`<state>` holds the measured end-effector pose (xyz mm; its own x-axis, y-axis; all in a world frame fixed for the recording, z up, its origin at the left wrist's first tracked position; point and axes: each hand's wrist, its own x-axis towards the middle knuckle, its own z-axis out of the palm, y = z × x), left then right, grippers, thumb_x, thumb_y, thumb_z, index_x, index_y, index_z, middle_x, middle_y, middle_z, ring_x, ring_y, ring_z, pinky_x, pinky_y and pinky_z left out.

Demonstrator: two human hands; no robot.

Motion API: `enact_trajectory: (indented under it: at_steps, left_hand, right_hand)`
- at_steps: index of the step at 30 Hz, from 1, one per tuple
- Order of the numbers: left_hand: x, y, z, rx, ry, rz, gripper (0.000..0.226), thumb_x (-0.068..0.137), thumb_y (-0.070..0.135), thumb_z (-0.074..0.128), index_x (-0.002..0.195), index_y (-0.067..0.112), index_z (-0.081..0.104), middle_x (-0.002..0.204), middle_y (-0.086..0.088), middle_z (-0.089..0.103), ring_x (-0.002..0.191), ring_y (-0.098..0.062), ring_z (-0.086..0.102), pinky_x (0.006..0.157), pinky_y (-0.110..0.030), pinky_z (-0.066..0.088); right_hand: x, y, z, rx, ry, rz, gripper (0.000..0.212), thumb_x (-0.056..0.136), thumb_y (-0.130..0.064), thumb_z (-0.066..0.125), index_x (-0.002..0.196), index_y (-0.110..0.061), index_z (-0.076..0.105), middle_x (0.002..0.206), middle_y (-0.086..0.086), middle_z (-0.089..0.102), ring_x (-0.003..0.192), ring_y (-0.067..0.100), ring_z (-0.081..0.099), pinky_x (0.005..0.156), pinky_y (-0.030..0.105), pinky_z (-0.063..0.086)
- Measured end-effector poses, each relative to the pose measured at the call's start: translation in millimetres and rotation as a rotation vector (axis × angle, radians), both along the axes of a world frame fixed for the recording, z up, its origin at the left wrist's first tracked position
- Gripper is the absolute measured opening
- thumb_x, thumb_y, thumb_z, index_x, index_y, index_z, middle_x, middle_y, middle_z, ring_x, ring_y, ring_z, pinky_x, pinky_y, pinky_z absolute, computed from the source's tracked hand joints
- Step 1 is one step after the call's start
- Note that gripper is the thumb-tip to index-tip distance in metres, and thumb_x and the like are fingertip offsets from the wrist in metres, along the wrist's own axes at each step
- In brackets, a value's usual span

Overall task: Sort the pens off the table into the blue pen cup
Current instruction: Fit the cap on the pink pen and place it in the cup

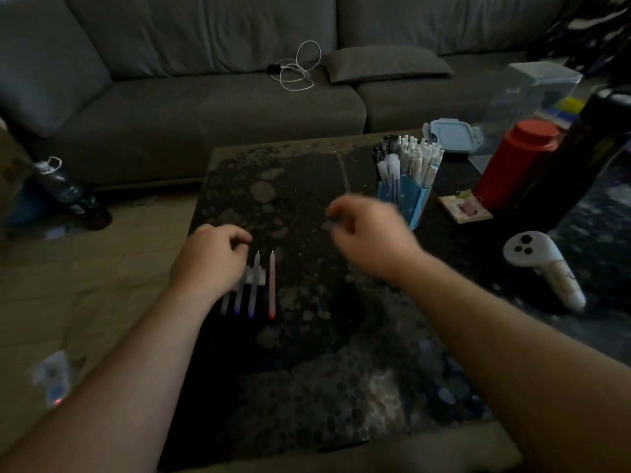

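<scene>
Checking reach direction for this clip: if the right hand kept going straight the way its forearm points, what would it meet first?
Probably bare table: the blurred right hand points up-left, passing left of the blue pen cup. Depth is unclear.

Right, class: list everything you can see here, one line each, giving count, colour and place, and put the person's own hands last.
pens: about four, pale, side by side on table's near left
cup: one, blue, full of pens, table's far right
table: one, dark, mottled
box: one, pale blue lid, behind cup
canister: one, red, far right
controller: one, white, right edge
cable: one, white, on sofa
sofa: one, grey, behind table
bottle: one, dark, on floor at left
left hand: curled over pens
right hand: blurred, near cup
</scene>
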<state>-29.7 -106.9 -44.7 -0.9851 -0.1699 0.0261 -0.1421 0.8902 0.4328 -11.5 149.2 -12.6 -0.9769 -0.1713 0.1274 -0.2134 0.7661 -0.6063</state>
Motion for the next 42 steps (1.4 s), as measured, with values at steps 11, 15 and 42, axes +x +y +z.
enact_trajectory:
  at_steps: [11,15,42]
  left_hand:
    - [10,16,-3,-0.133,-0.218,-0.034,0.03,0.076,0.057,0.088,0.095,0.044,0.068,0.108,0.011,0.064,0.095,-0.014,0.061,0.086,-0.043,0.059]
    - [13,24,4,-0.165,-0.263,-0.041,0.022,0.083,0.052,0.085,0.098,0.042,0.071,0.1,0.013,0.065,0.091,-0.012,0.062,0.081,-0.039,0.057]
    - [12,49,-14,0.692,0.078,0.03,0.027,0.107,0.027,0.061,0.132,0.031,0.071,0.124,0.012,0.069,0.118,-0.008,0.063,0.106,-0.036,0.053]
  right_hand:
    - [26,-73,-53,0.383,-0.191,0.296,0.038,0.105,-0.046,0.058,0.137,-0.025,0.063,0.125,0.01,0.053,0.107,0.027,0.062,0.093,0.043,0.056]
    - [13,-54,-46,0.467,-0.226,0.149,0.031,0.099,-0.033,0.072,0.127,-0.02,0.066,0.123,0.009,0.06,0.105,0.025,0.064,0.086,0.038,0.055]
    - [-2,27,-10,0.034,-0.021,-0.092,0.008,0.111,-0.032,0.05,0.117,-0.03,0.054,0.103,-0.004,0.065,0.089,0.013,0.062,0.078,0.041,0.054]
